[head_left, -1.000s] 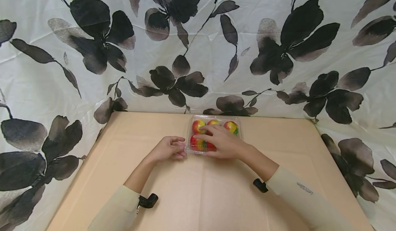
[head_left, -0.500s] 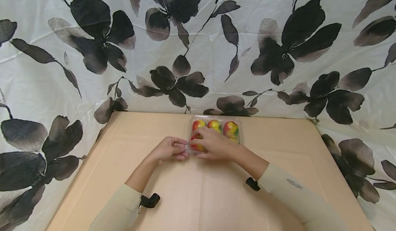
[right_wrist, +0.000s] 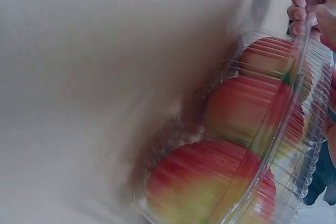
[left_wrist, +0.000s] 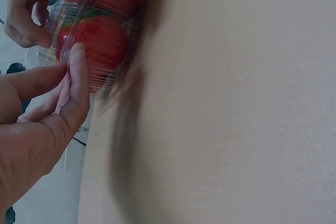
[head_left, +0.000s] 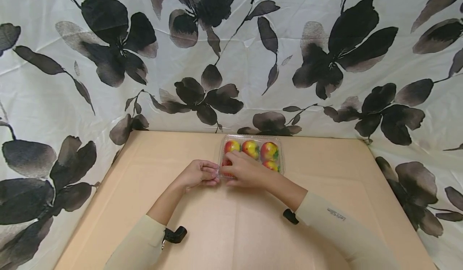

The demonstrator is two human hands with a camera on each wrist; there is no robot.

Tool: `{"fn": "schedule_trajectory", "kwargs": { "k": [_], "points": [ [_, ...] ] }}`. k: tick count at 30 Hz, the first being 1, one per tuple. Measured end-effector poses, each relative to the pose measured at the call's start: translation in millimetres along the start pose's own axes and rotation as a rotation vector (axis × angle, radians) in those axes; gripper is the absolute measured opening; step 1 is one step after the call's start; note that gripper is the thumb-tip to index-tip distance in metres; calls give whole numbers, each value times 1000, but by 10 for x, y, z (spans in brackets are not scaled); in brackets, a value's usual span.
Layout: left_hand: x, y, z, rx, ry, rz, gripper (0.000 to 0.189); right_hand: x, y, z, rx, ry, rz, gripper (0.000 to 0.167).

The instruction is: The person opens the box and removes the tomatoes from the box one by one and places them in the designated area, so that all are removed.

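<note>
A clear ridged plastic fruit box (head_left: 281, 155) stands near the far edge of the table, its lid on. Inside are several red-and-yellow fruits (head_left: 269, 151) with green markings. My left hand (head_left: 197, 174) pinches the rim at the near left corner between thumb and fingers, as the left wrist view shows. My right hand (head_left: 247, 169) arches over the lid beside that corner, its thumb at the near rim (right_wrist: 281, 124) and its fingers bent over the top. This hand hides the front left fruits in the head view.
A light tan board (head_left: 231, 226) covers the table. Behind it and at both sides hangs a white cloth (head_left: 253, 61) with dark flowers. A black wrist camera (head_left: 175, 234) sits on the left sleeve, another black camera (head_left: 291, 216) on the right.
My right hand has slid left across the box toward its near left corner, uncovering fruits on the right. The left hand has shifted slightly right; the box has stayed put.
</note>
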State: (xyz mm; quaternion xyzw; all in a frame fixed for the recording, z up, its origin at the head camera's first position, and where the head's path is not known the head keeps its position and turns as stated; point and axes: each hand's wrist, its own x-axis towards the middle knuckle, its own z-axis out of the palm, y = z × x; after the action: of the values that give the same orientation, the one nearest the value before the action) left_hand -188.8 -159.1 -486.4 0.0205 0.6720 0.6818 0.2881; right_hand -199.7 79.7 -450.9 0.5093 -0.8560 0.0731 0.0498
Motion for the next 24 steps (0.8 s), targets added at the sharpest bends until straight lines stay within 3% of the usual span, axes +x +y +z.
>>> {"fn": "schedule_trajectory", "kwargs": {
  "k": [10,19,24],
  "points": [
    [16,-13,15,-7,20,-10,35,4,-13,66,-34,32,-26,36],
    [30,-13,41,35,53,-2,35,-12,-38,197,-47,170,-32,27],
    [32,-22,42,35,64,4,34,-4,-65,234,-48,205,-30,20]
  ]
}}
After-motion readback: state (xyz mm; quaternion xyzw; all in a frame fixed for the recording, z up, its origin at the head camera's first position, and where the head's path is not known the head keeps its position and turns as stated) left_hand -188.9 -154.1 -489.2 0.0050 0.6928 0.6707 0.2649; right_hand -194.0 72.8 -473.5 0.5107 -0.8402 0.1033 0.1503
